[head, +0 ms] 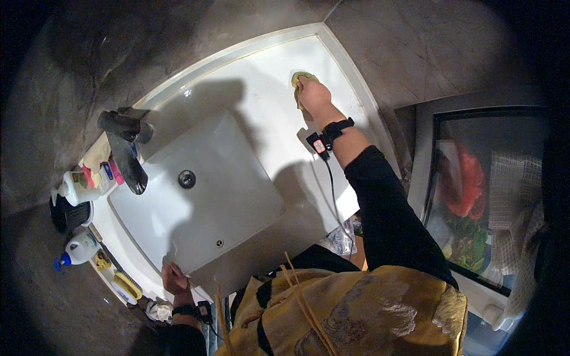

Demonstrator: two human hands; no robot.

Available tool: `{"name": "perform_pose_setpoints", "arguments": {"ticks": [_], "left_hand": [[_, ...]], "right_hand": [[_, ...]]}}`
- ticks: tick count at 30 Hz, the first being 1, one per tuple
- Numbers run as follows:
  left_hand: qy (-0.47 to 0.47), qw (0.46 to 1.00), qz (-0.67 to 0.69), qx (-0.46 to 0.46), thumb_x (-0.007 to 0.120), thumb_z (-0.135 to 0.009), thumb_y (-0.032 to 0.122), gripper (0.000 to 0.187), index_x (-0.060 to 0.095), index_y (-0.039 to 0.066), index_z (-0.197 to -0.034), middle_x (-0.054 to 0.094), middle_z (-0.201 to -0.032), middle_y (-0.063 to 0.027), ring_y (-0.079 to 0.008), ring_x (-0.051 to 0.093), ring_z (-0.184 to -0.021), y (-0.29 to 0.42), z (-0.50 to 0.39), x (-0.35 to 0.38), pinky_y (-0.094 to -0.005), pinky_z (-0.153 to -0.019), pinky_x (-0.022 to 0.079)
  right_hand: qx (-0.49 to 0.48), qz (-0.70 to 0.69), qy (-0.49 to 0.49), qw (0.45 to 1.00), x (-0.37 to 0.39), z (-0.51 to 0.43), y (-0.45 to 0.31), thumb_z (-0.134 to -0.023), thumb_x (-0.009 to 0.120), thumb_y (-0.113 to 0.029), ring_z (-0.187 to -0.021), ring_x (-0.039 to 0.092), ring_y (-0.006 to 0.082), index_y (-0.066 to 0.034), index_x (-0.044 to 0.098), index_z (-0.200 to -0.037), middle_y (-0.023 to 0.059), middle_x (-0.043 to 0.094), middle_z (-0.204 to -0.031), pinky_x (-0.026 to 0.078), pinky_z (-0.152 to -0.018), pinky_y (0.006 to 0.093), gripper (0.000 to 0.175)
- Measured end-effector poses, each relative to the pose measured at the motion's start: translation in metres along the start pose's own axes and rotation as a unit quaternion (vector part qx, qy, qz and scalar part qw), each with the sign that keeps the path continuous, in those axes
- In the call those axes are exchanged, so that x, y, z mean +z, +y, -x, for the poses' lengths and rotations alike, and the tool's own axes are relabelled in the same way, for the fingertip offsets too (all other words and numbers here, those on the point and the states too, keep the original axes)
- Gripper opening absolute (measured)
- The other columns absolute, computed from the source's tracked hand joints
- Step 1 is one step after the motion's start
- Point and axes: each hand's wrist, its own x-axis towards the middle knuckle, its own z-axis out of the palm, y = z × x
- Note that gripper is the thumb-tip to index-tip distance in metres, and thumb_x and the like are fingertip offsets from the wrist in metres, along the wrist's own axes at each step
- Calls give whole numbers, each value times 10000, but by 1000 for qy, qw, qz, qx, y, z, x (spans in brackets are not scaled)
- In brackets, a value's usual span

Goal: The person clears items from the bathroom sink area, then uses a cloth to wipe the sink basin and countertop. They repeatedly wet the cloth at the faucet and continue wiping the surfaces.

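Observation:
My right hand (314, 94) presses a yellow-green cloth (299, 82) onto the white counter (276, 115) beside the basin, near its far right corner. My left hand (174, 278) rests at the front left edge of the white rectangular basin (231, 187); its fingers look curled, and whether anything is in them cannot be told. A metal drain (186, 179) lies in the basin below the dark faucet (127, 151). Both wrists wear black straps with small cabled devices.
Along the left rim stand a white pump bottle (80, 188), a black brush (71, 213), a white bottle with a blue pump (82, 248) and a yellow scrub brush (127, 286). A dark-framed window (481, 196) is at right; a clear plastic bag (342, 240) hangs below the counter edge.

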Motion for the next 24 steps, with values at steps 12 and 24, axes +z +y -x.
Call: {"name": "perform_pose_setpoints", "arguments": {"ticks": [12,24], "left_hand": [[47,996,79,19,489,-906,-60,258,463,4,-657,444,-674,-74,-182,458,-614,53,-18,2,-285,-586,416],[52,992,117,12,471,-950,35,212,557,-26,-767,514,-714,-85,-190,512,-655,46,-15,1,-298,-586,423]], "right_hand": [[-7,-6,52,999,-1,0,-2,-885,461,-225,-862,634,346,-155,603,-1007,150,653,-957,506,-705,460,200],[-25,-34,71,997,7,-17,10,-915,471,-290,-875,631,346,-143,620,-1089,147,653,-973,507,-739,426,272]]}}
